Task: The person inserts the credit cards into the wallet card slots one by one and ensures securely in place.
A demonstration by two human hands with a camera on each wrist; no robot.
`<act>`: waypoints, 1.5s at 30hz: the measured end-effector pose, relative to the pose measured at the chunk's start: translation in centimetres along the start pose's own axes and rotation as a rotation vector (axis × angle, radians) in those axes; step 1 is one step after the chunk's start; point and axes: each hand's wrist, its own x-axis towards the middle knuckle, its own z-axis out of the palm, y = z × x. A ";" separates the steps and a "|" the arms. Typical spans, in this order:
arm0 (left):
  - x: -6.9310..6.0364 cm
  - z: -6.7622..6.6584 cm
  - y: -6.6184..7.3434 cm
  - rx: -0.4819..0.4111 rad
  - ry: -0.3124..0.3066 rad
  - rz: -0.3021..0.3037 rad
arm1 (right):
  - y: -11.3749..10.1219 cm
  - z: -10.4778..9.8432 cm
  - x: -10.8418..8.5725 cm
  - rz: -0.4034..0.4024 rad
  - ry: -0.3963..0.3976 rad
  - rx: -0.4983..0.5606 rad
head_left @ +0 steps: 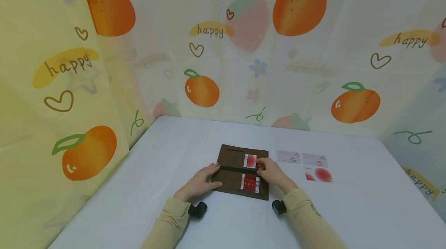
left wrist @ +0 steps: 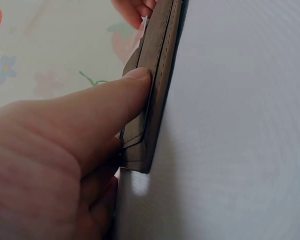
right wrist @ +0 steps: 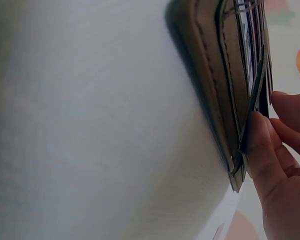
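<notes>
A brown wallet (head_left: 228,179) lies spread flat on the white table, its fold running across the middle. On its left edge is my left hand (head_left: 200,182); the left wrist view shows the thumb (left wrist: 137,75) on top of the leather and the other fingers lower, partly hidden. My right hand (head_left: 271,171) is at the right side, beside a red and white card (head_left: 250,161) in the upper half. In the right wrist view its thumb and finger pinch a lifted dark pocket edge (right wrist: 256,95). Another red card (head_left: 250,183) sits in the lower half.
Two pale pink cards (head_left: 288,157) lie side by side to the wallet's right. Below them is a white card with red circles (head_left: 318,174). A fruit-patterned curtain (head_left: 244,67) stands behind the table. Each wrist wears a black camera (head_left: 198,210).
</notes>
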 end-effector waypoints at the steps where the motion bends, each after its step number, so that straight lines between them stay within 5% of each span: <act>1: 0.0 0.0 0.0 -0.004 0.001 -0.002 | 0.0 0.1 0.0 -0.012 -0.004 -0.007; 14: 0.0 0.0 -0.1 -0.003 -0.001 -0.006 | -0.1 0.6 0.1 -0.073 -0.054 -0.010; 25: 0.1 -0.1 -0.1 -0.007 0.013 0.007 | -0.4 0.7 0.1 -0.031 -0.120 -0.104; 38: -0.1 0.1 0.0 -0.009 0.003 0.011 | -0.3 0.1 -0.2 -0.017 -0.147 0.060; 45: -0.1 -0.1 0.3 -0.007 0.002 -0.013 | -0.4 0.2 -0.3 -0.031 -0.193 0.027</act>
